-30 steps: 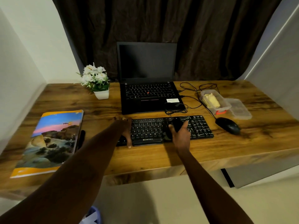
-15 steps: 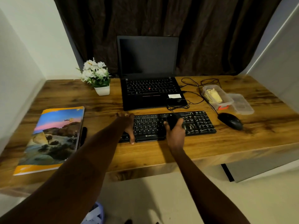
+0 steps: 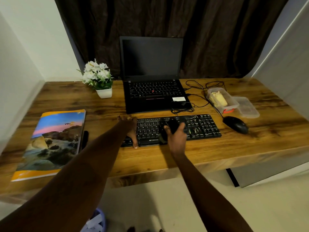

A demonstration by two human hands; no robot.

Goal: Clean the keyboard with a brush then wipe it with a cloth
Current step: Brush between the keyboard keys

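Left hand point(image 3: 130, 129) lies flat across the left end of the keyboard point(image 3: 202, 126), fingers straight. Right hand point(image 3: 177, 140) grasps dark brush point(image 3: 173, 126) over keyboard's middle. Mouse point(image 3: 235, 124) just right.

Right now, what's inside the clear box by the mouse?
A pale yellow bundle lies in the open clear box. Whatever sits beneath the bundle is covered, so I cannot tell.
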